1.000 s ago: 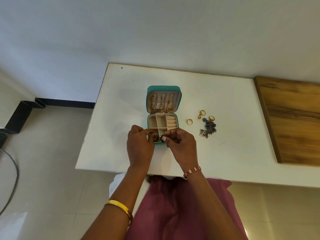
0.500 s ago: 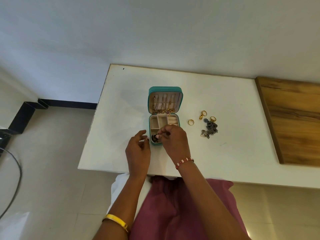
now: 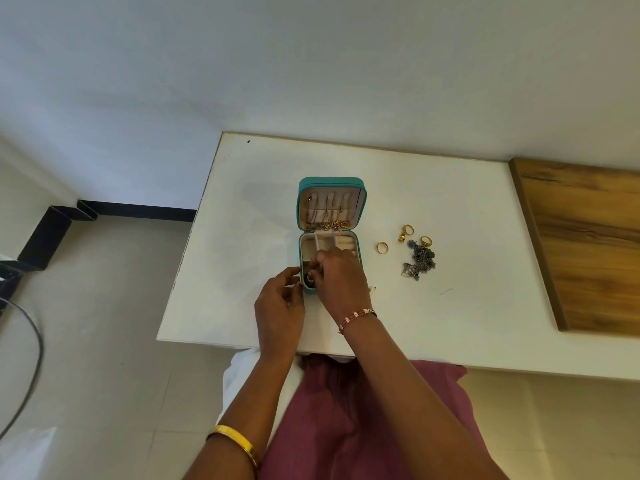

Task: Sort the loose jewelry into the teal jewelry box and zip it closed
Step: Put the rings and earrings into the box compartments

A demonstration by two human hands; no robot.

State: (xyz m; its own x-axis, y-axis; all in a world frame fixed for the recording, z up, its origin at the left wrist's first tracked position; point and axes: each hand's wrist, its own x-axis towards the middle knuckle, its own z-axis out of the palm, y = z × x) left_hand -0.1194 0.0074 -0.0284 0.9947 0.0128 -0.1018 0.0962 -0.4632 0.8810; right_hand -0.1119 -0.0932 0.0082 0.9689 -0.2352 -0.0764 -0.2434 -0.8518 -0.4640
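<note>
Right hand point(image 3: 337, 275) now deeper in jewelry box point(image 3: 330, 216) (left hand point(image 3: 278, 303) beside).

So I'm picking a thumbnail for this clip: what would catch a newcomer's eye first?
The open teal jewelry box in the middle of the white table, its lid upright and hung with gold pieces. Both hands meet at its near end: the right hand reaches into the tray, the left hand beside it. To the right lie gold rings and a dark grey cluster.

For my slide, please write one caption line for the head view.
Right hand places a small dark piece into the open teal jewelry box; left hand beside it, gold rings waiting on the white table.
</note>
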